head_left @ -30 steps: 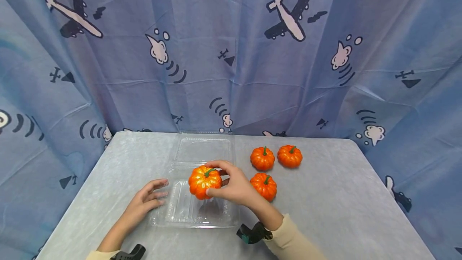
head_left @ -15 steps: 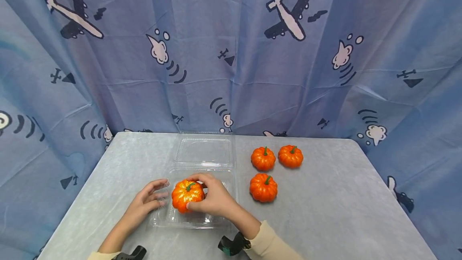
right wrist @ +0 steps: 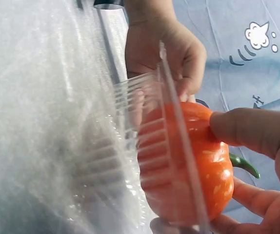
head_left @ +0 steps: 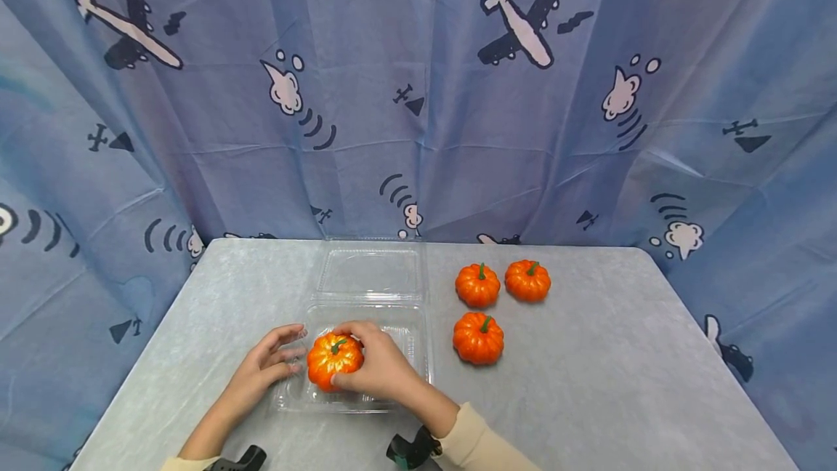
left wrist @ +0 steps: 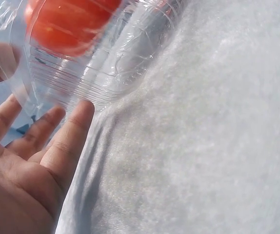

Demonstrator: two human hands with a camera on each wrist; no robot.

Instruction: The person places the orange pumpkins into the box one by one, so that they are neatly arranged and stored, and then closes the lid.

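Observation:
My right hand (head_left: 379, 365) grips a small orange pumpkin (head_left: 332, 360) with a green stem, thumb on the near side and fingers on the far side. The pumpkin sits low within the left part of a clear plastic clamshell box (head_left: 413, 355), whose lid (head_left: 371, 271) lies folded back toward the curtain. In the right wrist view the box wall crosses in front of the pumpkin's lower part. My left hand (head_left: 258, 365) is at the box's left side with fingers extended. The left wrist view shows its fingertips (left wrist: 84, 109) right at the ribbed wall.
To the right of the box, three more orange pumpkins rest on the grey table (head_left: 588, 369): a near one (head_left: 479, 339), a far one (head_left: 477, 286) and one farther right (head_left: 527, 281). A blue curtain (head_left: 366, 78) with airplane prints hangs behind the table.
My right hand has carried the pumpkin leftward and down into the box, toward its left side. The left hand has stayed by the box wall, and the three other pumpkins have not moved.

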